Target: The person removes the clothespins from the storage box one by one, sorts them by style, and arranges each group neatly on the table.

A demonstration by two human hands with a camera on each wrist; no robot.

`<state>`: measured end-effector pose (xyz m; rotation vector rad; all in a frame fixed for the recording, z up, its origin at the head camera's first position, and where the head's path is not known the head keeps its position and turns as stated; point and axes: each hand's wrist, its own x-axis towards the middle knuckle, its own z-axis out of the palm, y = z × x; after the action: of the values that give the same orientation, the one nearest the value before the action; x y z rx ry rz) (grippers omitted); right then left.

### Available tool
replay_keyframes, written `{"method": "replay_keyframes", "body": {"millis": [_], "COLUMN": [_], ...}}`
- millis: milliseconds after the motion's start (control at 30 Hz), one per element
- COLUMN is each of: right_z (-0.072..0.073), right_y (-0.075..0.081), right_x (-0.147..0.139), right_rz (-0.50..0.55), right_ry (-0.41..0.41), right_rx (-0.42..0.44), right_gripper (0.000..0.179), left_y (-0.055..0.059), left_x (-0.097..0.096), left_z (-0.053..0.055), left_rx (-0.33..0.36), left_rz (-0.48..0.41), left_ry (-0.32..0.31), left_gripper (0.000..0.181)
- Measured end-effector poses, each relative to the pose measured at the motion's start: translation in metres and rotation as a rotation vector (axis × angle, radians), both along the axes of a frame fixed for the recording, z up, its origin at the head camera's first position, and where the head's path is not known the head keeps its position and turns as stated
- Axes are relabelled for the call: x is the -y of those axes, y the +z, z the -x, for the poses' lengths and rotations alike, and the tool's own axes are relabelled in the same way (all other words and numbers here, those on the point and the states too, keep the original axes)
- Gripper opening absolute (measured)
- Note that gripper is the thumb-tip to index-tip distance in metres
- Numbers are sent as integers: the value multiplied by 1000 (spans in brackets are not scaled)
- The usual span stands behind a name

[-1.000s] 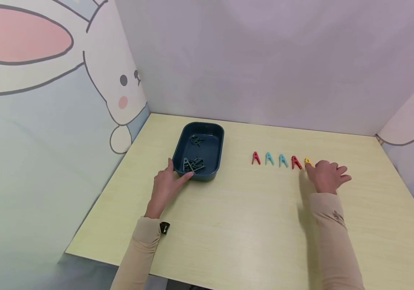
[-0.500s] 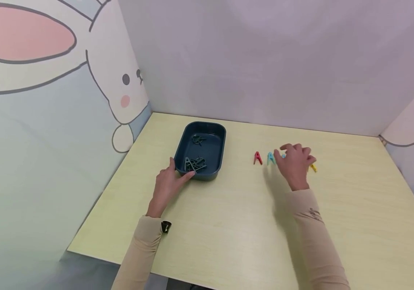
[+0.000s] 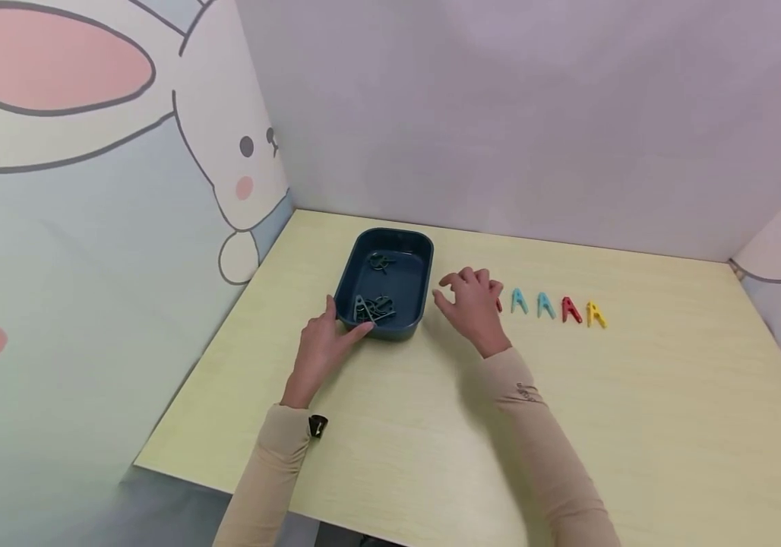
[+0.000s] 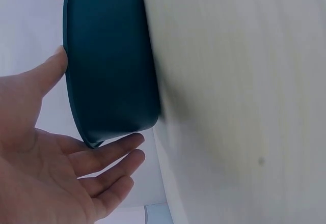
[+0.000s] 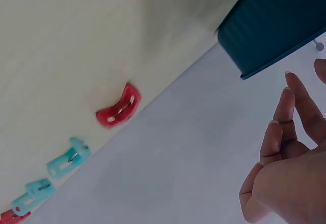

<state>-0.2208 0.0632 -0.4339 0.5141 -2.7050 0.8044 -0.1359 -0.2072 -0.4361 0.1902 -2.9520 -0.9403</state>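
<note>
In the head view, a dark blue plastic tray [image 3: 423, 285] sits on the table with several dark green clips [image 3: 377, 307] inside. My left hand [image 3: 318, 351] holds the tray's near-left corner. Its thumb is on the rim and its fingers lie along the side, as the left wrist view shows. My right hand [image 3: 474, 308] hovers just right of the tray with nothing in it, fingers loosely bent. It partly covers a red clothespin [image 5: 120, 107] in the head view. Rightward follow two light blue clothespins [image 3: 519, 300], another red clothespin [image 3: 571, 310] and a yellow clothespin [image 3: 596, 314].
The pale wooden table [image 3: 377, 441] reaches back to a light curtain-like wall [image 3: 486, 129]. A cartoon-printed wall [image 3: 137, 251] borders it on the left, and another printed wall stands at the right. The table's near edge shows at the lower left.
My right hand has left the yellow clothespin and moved left over the row toward the tray. The clothespins stay in their row. My left hand keeps its place at the tray.
</note>
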Motion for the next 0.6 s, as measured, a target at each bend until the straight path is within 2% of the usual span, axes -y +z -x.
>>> {"method": "replay_keyframes", "body": {"millis": [167, 333, 600], "right_z": [0, -1, 0], "right_y": [-2, 5, 21], "right_x": [20, 37, 74], "right_rz": [-5, -38, -217], "right_ry": [47, 99, 200], "right_rx": [18, 9, 79], "right_gripper": [27, 27, 22], "left_y": [1, 2, 3], "left_x": [-1, -1, -3], "left_z": [0, 1, 1], "left_rx": [-7, -7, 16], "left_rz": [11, 16, 35], "left_ry": [-3, -3, 5], "left_gripper": [111, 113, 111]}}
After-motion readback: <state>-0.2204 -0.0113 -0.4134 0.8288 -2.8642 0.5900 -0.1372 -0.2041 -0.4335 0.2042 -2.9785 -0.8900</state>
